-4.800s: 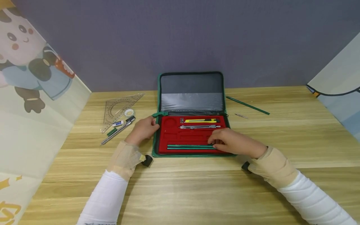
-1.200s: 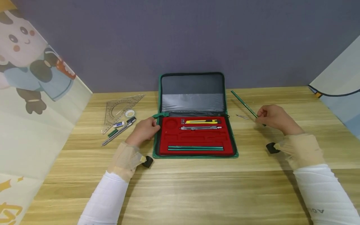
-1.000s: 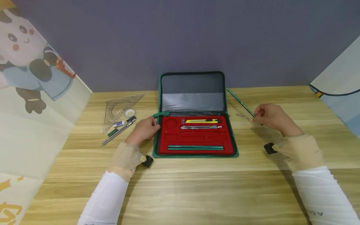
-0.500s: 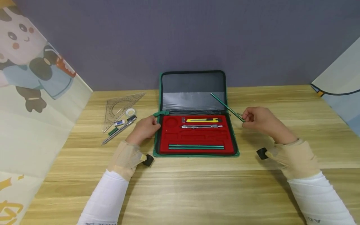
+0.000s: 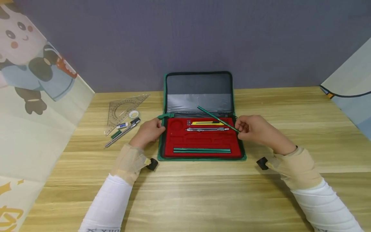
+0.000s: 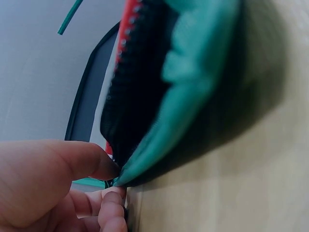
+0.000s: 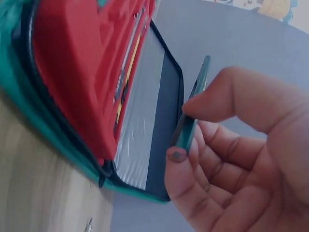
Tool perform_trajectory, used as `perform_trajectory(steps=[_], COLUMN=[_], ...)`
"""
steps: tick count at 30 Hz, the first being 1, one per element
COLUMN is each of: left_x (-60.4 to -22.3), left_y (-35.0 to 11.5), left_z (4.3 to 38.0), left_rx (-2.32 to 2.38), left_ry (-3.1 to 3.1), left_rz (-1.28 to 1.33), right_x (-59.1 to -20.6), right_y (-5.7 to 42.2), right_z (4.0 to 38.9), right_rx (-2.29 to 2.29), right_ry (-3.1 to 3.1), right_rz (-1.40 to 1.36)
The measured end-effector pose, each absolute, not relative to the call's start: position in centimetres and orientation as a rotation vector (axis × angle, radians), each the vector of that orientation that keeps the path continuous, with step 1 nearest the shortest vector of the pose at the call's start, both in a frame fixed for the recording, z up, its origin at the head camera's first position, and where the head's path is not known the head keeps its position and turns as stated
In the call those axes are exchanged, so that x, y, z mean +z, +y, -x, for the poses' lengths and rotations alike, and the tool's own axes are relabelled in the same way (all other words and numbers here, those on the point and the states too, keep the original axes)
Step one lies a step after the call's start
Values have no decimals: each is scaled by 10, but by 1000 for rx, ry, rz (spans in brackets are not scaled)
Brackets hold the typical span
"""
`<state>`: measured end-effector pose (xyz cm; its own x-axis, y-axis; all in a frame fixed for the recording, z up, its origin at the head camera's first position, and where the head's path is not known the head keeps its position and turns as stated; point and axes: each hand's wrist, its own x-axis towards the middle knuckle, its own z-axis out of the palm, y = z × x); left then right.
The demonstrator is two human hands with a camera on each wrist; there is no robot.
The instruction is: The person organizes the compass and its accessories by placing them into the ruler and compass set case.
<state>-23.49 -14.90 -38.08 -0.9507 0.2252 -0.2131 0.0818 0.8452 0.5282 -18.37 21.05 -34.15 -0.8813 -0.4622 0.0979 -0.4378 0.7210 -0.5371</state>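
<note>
My right hand [image 5: 252,130] pinches a green pencil [image 5: 213,115] near its right end, between thumb and fingertips. The pencil is tilted above the upper right of an open green zip case [image 5: 202,159]. In the right wrist view the pencil [image 7: 199,79] points away, clear of the red insert. My left hand [image 5: 147,133] holds the left edge of the case; the left wrist view shows thumb and fingers pinching the zip edge [image 6: 120,176]. In the red insert [image 5: 200,134] lie two green pencils [image 5: 202,150], a compass [image 5: 207,129] and a yellow utility knife [image 5: 204,123].
Left of the case, on the wooden table [image 5: 200,196], lie a clear set square [image 5: 127,106], a white ring-shaped roll [image 5: 133,114], an eraser [image 5: 122,125], a small green piece [image 5: 116,134] and a second compass [image 5: 121,133]. A small metal piece [image 7: 88,225] lies on the right.
My right hand has left the pencils in the insert, picked the other green pencil up from the table at the right, and carried it left over the case. My left hand stays put.
</note>
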Motion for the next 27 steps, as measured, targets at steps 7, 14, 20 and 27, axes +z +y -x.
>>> perform_trajectory(steps=[7,14,20,27], left_x=[-381,-379,-379,-380], left_y=[-149,-149,-149,-150], left_z=[236,237,237,235], left_rx=[760,756,759,770], left_ry=[2758,2762,2765,2752], left_rz=[-249,-241,-246,-250], right_x=[-345,-351,-354,-360], right_y=[197,187,184,181], right_z=[180,177,177,178], right_rx=[-900,-932,-870,-832], right_ry=[2790,2730,2710,2703], right_rz=[842,926,1017,1069])
